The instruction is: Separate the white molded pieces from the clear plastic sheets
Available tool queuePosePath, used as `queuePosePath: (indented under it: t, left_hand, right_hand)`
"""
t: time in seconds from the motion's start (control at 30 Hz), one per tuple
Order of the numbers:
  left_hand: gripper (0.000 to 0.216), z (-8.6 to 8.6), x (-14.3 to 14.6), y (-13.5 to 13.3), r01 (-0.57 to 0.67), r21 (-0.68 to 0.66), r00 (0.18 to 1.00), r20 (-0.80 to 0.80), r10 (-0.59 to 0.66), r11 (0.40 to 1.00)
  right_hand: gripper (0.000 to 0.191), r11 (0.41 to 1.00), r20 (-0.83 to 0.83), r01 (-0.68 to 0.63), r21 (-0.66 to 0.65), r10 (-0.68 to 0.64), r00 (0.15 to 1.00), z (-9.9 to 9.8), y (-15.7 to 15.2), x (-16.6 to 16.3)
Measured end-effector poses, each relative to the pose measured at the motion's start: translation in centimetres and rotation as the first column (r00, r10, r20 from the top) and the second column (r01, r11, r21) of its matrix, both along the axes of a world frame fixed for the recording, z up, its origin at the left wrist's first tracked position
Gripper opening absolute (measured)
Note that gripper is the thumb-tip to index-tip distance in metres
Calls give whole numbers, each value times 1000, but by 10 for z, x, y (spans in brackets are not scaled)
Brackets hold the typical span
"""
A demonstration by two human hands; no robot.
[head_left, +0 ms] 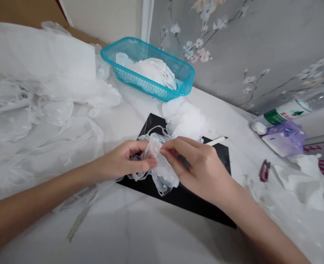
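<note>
Over a black board (203,203), a piece of sheer white fabric (166,172) with small white beads is held up between both hands. My left hand (120,159) grips its upper left part, thumb and fingers closed on the cloth. From the other side my right hand (203,165) pinches at the fabric's edge beside a round bead; whether something tiny sits between those fingertips cannot be made out. Thin sheer strips loop behind the left fingers. A heap of white fabric pieces (188,119) lies just beyond, partly on the board, near a white pen-like tool (217,140).
A blue plastic basket (148,86) with white pieces stands at the back. Sheer white fabric (41,66) is piled on the left. On the right are small thread snips (264,171), a purple packet (285,137), a lying bottle (291,110) and crumpled white material (302,183).
</note>
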State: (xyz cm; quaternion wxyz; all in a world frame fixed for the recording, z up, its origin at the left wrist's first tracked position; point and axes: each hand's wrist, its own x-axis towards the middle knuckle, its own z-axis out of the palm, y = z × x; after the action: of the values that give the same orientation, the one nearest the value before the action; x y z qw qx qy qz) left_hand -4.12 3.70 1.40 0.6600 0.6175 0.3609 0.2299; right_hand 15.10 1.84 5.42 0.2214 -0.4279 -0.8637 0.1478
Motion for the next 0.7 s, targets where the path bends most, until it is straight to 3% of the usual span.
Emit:
queuePosePath:
  t: [0.13, 0.27, 0.4, 0.5, 0.63, 0.7]
  left_hand:
    - [16, 2, 1, -1, -10, 13, 1000, 18, 9, 1000]
    - [17, 3, 2, -3, 77, 102, 997, -16, -76, 992]
    - [22, 2, 3, -2, 86, 72, 996, -3, -86, 994]
    - [22, 1, 3, -1, 58, 38, 998, -12, -57, 998]
    - [34, 0, 5, -4, 46, 40, 998, -33, -45, 998]
    - [42, 0, 5, -5, 27, 77, 999, -41, -24, 997]
  right_hand:
    - [16, 999, -43, 36, -28, -38, 998, -2, 0, -1]
    - [11, 980, -163, 196, 35, -188, 969, 0, 7, 7]
    - [10, 958, -224, 286, 8, -277, 934, 7, 13, 15]
    - [8, 981, -165, 194, -14, -194, 967, 10, 12, 16]
    - [37, 996, 7, 1, -86, -1, 1000, 7, 7, 8]
    - [37, 992, 52, -70, -106, 76, 996, 4, 5, 4]
